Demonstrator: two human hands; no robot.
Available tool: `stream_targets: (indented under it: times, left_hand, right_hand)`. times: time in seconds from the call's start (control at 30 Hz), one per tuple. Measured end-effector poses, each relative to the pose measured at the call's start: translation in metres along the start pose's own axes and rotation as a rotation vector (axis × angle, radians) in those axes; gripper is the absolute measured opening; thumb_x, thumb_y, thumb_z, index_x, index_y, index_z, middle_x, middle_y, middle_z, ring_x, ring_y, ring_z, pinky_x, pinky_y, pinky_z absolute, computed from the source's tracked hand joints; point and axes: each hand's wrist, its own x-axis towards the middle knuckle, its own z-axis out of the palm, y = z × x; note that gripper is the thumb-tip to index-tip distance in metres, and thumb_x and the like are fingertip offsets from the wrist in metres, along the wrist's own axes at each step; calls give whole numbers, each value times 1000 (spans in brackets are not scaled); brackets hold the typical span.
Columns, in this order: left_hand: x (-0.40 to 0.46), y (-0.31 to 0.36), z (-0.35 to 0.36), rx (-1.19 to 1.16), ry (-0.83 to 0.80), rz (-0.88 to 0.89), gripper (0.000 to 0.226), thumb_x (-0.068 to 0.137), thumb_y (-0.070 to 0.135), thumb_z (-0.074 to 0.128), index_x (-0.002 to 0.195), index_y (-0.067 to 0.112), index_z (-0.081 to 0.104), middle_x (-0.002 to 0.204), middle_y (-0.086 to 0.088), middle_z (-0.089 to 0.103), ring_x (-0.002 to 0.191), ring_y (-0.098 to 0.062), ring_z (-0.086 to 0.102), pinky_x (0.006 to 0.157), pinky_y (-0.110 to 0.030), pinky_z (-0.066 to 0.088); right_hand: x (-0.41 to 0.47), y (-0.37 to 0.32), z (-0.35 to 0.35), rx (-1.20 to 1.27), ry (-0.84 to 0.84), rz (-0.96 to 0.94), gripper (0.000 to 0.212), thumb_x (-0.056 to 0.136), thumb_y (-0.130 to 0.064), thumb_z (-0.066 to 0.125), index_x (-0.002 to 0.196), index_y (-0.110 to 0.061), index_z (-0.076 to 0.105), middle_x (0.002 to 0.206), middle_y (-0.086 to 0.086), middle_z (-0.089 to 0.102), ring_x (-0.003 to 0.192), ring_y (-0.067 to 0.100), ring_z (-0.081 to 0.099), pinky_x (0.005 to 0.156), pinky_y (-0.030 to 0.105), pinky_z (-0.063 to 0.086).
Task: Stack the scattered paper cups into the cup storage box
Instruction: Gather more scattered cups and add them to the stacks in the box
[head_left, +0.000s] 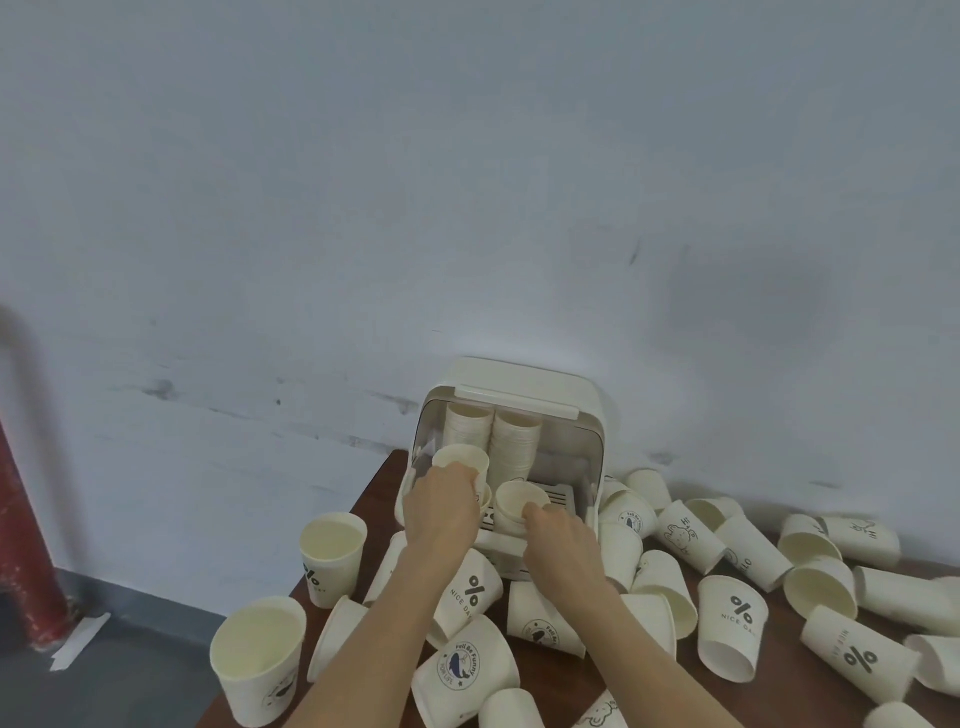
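A cream cup storage box stands open at the back of the brown table, against the wall. Two tall stacks of paper cups fill its rear. My left hand grips a short stack of cups at the box's front left. My right hand holds another cup by its near rim at the front right of the box. Several loose paper cups lie scattered around and in front of the box.
Upright cups stand near the table's left edge, with a larger one at the near left corner. Tipped cups crowd the right side. The grey wall rises right behind the box. A red pipe stands on the floor at the left.
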Motion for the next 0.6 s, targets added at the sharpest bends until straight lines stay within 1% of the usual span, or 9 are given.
stream_targets:
  times: [0.1, 0.17, 0.2, 0.27, 0.3, 0.33, 0.43, 0.53, 0.6]
  left_hand:
    - [-1, -2, 6, 23, -22, -3, 29, 98, 13, 40, 114, 18, 65, 111, -7, 64, 105, -24, 59, 70, -28, 35]
    - [-2, -3, 9, 54, -46, -5, 29, 98, 13, 40, 114, 17, 64, 112, -6, 62, 106, -23, 58, 71, -27, 34]
    - [-3, -4, 11, 72, -64, -7, 29, 98, 12, 40, 115, 17, 64, 112, -6, 61, 106, -23, 58, 71, -28, 35]
    - [-4, -6, 16, 104, -106, -15, 30, 97, 10, 40, 113, 16, 64, 111, -6, 63, 104, -23, 59, 71, -29, 38]
    - [-5, -7, 17, 121, -126, -18, 30, 96, 8, 40, 112, 15, 63, 111, -6, 63, 104, -24, 59, 71, -30, 39]
    - [-6, -7, 19, 134, -142, -20, 29, 94, 6, 40, 111, 14, 63, 111, -6, 63, 104, -24, 60, 72, -31, 40]
    - [-8, -5, 21, 149, -165, -16, 28, 91, 3, 41, 109, 13, 60, 112, -7, 62, 106, -26, 60, 75, -32, 43]
    - [-12, -3, 20, 134, -168, -1, 24, 93, 5, 41, 109, 13, 56, 111, -5, 62, 103, -24, 60, 71, -30, 39]
    - [-18, 0, 17, 97, -146, 5, 23, 93, 6, 40, 110, 14, 54, 109, -5, 63, 99, -23, 61, 68, -29, 39]
  right_hand:
    - [-2, -1, 4, -35, 31, -3, 20, 88, 0, 44, 102, -13, 52, 103, 6, 59, 92, 26, 56, 66, 32, 31]
    - [-4, -3, 8, -39, 63, -1, 20, 85, 0, 52, 99, -12, 55, 97, 5, 60, 90, 26, 60, 63, 31, 31]
    - [-5, -4, 8, -51, 75, 7, 18, 79, 0, 61, 92, -13, 58, 88, 4, 62, 81, 25, 61, 59, 30, 32]
    - [-4, -7, 12, -68, 103, 2, 32, 50, 0, 81, 67, -15, 59, 61, 1, 58, 54, 20, 58, 46, 28, 29]
    - [-4, -8, 13, -78, 121, 1, 39, 37, 1, 84, 59, -16, 56, 53, 0, 54, 45, 18, 53, 41, 26, 27]
    - [-3, -8, 15, -84, 120, 0, 41, 33, 0, 84, 56, -17, 55, 50, -1, 52, 42, 17, 51, 39, 26, 26]
    - [-4, -9, 13, -92, 69, 13, 28, 54, -3, 80, 68, -16, 59, 63, 1, 59, 55, 19, 58, 48, 27, 29]
    - [-7, -9, 15, -63, 76, 10, 34, 45, -1, 82, 62, -17, 58, 56, 0, 56, 47, 17, 54, 44, 26, 26]
    - [-8, -8, 12, -37, 94, 14, 20, 68, -2, 71, 80, -16, 61, 75, 2, 64, 66, 20, 61, 53, 27, 32]
